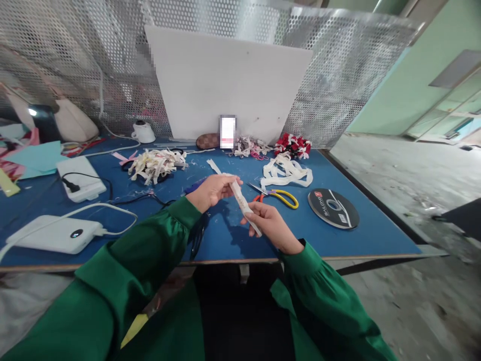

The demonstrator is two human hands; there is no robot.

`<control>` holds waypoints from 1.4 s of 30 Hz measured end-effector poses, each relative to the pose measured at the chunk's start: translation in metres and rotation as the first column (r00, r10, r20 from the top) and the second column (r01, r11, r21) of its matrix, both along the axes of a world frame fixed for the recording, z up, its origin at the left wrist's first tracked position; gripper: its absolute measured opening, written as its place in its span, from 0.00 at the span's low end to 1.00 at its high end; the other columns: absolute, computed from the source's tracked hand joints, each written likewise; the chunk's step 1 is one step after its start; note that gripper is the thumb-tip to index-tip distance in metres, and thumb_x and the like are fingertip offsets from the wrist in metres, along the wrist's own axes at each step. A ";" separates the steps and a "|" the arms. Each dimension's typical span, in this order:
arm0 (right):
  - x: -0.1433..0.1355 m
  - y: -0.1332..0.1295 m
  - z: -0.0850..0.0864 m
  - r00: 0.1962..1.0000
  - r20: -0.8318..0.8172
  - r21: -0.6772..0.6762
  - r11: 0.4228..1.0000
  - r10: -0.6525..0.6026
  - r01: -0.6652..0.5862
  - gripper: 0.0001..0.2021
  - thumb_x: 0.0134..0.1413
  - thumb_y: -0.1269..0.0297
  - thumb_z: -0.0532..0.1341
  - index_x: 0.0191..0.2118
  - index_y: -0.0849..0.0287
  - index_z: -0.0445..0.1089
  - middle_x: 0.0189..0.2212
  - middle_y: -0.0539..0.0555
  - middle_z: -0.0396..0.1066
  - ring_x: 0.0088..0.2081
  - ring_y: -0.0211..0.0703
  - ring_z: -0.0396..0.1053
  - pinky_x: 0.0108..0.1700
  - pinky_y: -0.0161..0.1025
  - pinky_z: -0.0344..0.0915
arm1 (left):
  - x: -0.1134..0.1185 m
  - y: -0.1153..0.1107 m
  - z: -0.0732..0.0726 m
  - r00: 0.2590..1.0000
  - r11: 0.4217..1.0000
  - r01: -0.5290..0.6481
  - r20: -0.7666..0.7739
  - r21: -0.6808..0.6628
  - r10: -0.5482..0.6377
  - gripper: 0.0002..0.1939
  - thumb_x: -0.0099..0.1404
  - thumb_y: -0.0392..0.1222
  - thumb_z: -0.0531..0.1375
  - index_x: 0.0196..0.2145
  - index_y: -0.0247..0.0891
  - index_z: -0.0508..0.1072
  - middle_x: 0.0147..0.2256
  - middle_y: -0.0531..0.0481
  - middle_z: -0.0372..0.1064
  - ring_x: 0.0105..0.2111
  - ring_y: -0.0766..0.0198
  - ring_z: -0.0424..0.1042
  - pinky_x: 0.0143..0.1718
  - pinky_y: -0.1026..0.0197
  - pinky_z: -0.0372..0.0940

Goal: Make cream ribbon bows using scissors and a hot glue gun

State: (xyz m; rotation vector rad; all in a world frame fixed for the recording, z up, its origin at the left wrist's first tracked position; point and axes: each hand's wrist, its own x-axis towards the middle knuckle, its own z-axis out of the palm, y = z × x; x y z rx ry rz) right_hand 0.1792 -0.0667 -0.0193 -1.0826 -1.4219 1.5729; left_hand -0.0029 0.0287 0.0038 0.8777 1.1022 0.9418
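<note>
A narrow strip of white ribbon [241,198] slants between my two hands above the blue table. Near its upper part, my left hand [218,189] pinches it, and a tail of it sticks out beyond the fingers. Lower down, my right hand [265,219] grips the strip close to its end. Just past my right hand lie scissors [284,197] with yellow and orange handles, blades pointing left. A loose heap of white ribbon [286,170] rests behind the scissors. Something dark blue [196,185] is partly hidden behind my left hand.
Cream ribbon pieces [155,165] are piled at left, beside a white power bank [52,234] with cables. A black ribbon spool [333,208] lies at right. Red and white bows [292,146] and a lit phone [227,132] are at the back, before a white board [229,80].
</note>
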 end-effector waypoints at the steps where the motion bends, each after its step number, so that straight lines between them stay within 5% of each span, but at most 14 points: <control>1: 0.002 0.000 -0.001 1.000 0.000 0.004 1.000 -0.020 0.020 0.18 0.52 0.51 0.66 0.41 0.59 0.70 0.29 0.50 0.76 0.18 0.32 0.69 0.18 0.29 0.59 | -0.002 0.009 0.005 1.000 0.999 -0.028 -0.003 0.028 0.028 0.08 0.56 0.39 0.69 0.32 0.33 0.78 0.32 0.44 0.78 0.29 0.65 0.75 0.32 0.64 0.69; 4: 0.005 0.001 -0.006 0.998 -0.014 0.004 0.998 -0.063 0.063 0.18 0.51 0.50 0.67 0.40 0.60 0.70 0.29 0.50 0.76 0.17 0.32 0.68 0.18 0.29 0.57 | -0.007 0.036 0.025 0.993 0.982 -0.114 -0.005 0.149 0.116 0.06 0.58 0.34 0.66 0.36 0.32 0.77 0.34 0.43 0.79 0.29 0.65 0.75 0.33 0.64 0.69; 7: 0.004 0.002 -0.010 0.992 -0.028 -0.001 0.993 -0.121 0.121 0.18 0.50 0.50 0.67 0.38 0.60 0.70 0.28 0.50 0.76 0.17 0.31 0.66 0.18 0.30 0.57 | -0.012 0.063 0.046 0.986 0.931 -0.161 0.010 0.327 0.166 0.19 0.58 0.27 0.63 0.47 0.36 0.74 0.39 0.47 0.79 0.31 0.67 0.74 0.36 0.65 0.69; 9: 0.002 0.004 -0.013 0.987 -0.043 0.002 0.988 -0.153 0.154 0.18 0.50 0.50 0.67 0.38 0.60 0.70 0.28 0.50 0.77 0.16 0.31 0.66 0.19 0.31 0.57 | -0.017 0.078 0.056 0.981 0.791 -0.110 -0.060 0.603 0.182 0.32 0.59 0.24 0.62 0.59 0.41 0.66 0.41 0.48 0.78 0.33 0.65 0.75 0.38 0.62 0.70; 11: -0.001 0.007 -0.015 0.983 -0.050 0.005 0.984 -0.176 0.176 0.18 0.49 0.50 0.67 0.37 0.60 0.70 0.28 0.50 0.77 0.16 0.31 0.66 0.20 0.31 0.57 | -0.023 0.089 0.060 0.957 0.729 -0.049 -0.176 0.683 0.230 0.36 0.60 0.23 0.59 0.63 0.43 0.59 0.43 0.46 0.78 0.34 0.64 0.76 0.39 0.60 0.70; 15: -0.009 0.014 -0.016 0.972 -0.025 0.010 0.973 -0.232 0.232 0.17 0.48 0.51 0.66 0.37 0.60 0.69 0.28 0.51 0.77 0.16 0.32 0.65 0.19 0.31 0.56 | -0.036 0.087 0.054 0.679 0.855 0.030 -0.638 0.518 0.363 0.21 0.59 0.29 0.64 0.51 0.33 0.71 0.41 0.36 0.77 0.40 0.51 0.77 0.42 0.54 0.69; 19: -0.013 0.018 -0.016 0.964 0.005 0.021 0.964 -0.264 0.264 0.16 0.49 0.52 0.64 0.37 0.60 0.69 0.27 0.51 0.77 0.15 0.32 0.65 0.18 0.32 0.56 | -0.036 0.047 0.038 0.594 0.843 0.032 -0.689 0.536 0.416 0.29 0.51 0.32 0.69 0.51 0.33 0.71 0.51 0.31 0.72 0.58 0.36 0.65 0.53 0.48 0.61; 21: -0.013 0.018 -0.015 0.963 0.003 0.014 0.963 -0.269 0.269 0.16 0.49 0.53 0.64 0.38 0.60 0.69 0.27 0.51 0.77 0.15 0.32 0.64 0.18 0.32 0.57 | -0.029 0.020 0.027 0.663 0.886 0.134 -0.704 0.445 0.254 0.22 0.56 0.38 0.67 0.50 0.37 0.73 0.53 0.35 0.71 0.60 0.40 0.64 0.53 0.51 0.61; 23: -0.013 0.016 -0.015 0.961 -0.007 0.019 0.961 -0.276 0.276 0.16 0.49 0.53 0.64 0.39 0.60 0.69 0.27 0.50 0.77 0.15 0.33 0.64 0.18 0.32 0.56 | -0.018 -0.007 0.015 0.728 0.919 0.256 -0.685 0.301 0.022 0.12 0.60 0.47 0.65 0.37 0.36 0.78 0.43 0.37 0.77 0.47 0.45 0.75 0.43 0.54 0.66; 26: -0.014 0.013 -0.015 0.954 -0.021 0.087 0.950 -0.299 0.300 0.15 0.52 0.51 0.64 0.36 0.59 0.68 0.27 0.50 0.77 0.15 0.32 0.64 0.19 0.32 0.56 | 0.000 -0.037 -0.004 0.799 0.922 0.369 -0.547 0.120 -0.248 0.24 0.65 0.59 0.58 0.31 0.34 0.79 0.32 0.40 0.78 0.31 0.54 0.77 0.30 0.58 0.67; 27: -0.014 0.011 -0.015 0.954 -0.021 0.114 0.947 -0.300 0.300 0.15 0.53 0.51 0.64 0.34 0.58 0.68 0.26 0.50 0.77 0.16 0.32 0.65 0.19 0.32 0.56 | 0.005 -0.043 -0.009 0.880 0.931 0.359 -0.357 0.067 -0.314 0.24 0.62 0.60 0.61 0.32 0.33 0.80 0.31 0.40 0.77 0.29 0.56 0.76 0.30 0.59 0.67; 30: -0.013 0.003 -0.018 0.967 0.008 0.136 0.958 -0.255 0.252 0.16 0.55 0.49 0.63 0.33 0.58 0.66 0.26 0.49 0.76 0.16 0.33 0.66 0.20 0.32 0.58 | 0.014 -0.051 -0.023 0.966 0.968 0.250 -0.081 0.032 -0.247 0.18 0.53 0.52 0.70 0.31 0.32 0.79 0.29 0.44 0.76 0.26 0.64 0.72 0.32 0.60 0.68; 36: 0.002 -0.014 -0.025 0.954 0.076 0.124 0.952 -0.289 0.279 0.16 0.56 0.49 0.63 0.36 0.58 0.68 0.27 0.50 0.76 0.19 0.34 0.66 0.21 0.32 0.58 | 0.011 -0.044 -0.034 0.999 0.998 0.047 0.006 0.034 -0.048 0.15 0.54 0.46 0.70 0.37 0.33 0.80 0.33 0.45 0.76 0.31 0.66 0.73 0.31 0.65 0.65; 42: -0.002 -0.018 -0.029 0.941 0.079 0.132 0.939 -0.328 0.316 0.14 0.57 0.50 0.62 0.36 0.57 0.67 0.28 0.51 0.76 0.19 0.35 0.65 0.22 0.34 0.58 | 0.012 -0.053 -0.030 0.987 0.986 0.162 0.007 0.041 -0.162 0.17 0.51 0.44 0.73 0.37 0.31 0.81 0.33 0.43 0.78 0.30 0.63 0.75 0.32 0.63 0.67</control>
